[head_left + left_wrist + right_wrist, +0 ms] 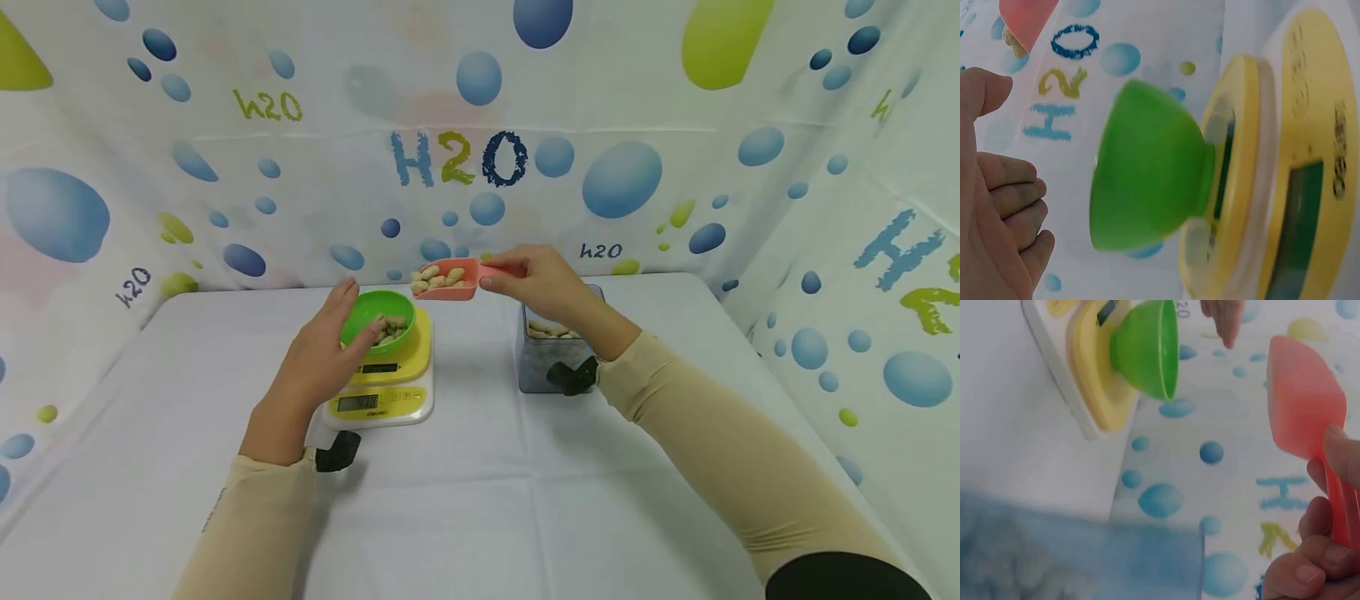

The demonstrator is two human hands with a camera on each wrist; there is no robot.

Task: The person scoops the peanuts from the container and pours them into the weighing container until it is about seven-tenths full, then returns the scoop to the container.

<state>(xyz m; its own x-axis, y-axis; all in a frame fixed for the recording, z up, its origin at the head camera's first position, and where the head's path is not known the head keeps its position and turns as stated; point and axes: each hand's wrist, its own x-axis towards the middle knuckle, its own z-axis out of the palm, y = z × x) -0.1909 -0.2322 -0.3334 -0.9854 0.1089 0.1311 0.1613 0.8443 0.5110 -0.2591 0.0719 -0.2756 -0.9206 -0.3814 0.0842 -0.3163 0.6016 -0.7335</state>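
Observation:
My right hand grips a pink-red scoop by its handle. Peanuts lie in the scoop, which is held level in the air just right of a green bowl. That bowl stands upright on a yellow and white kitchen scale and has some peanuts inside. My left hand is raised at the bowl's left side with fingers extended; the left wrist view shows a gap between it and the bowl. In the right wrist view, fingers wrap the scoop handle.
Below my right wrist stands a greyish, see-through square container with more peanuts in it. A white cloth covers the table. Behind the table hangs a patterned curtain with blue and green spots.

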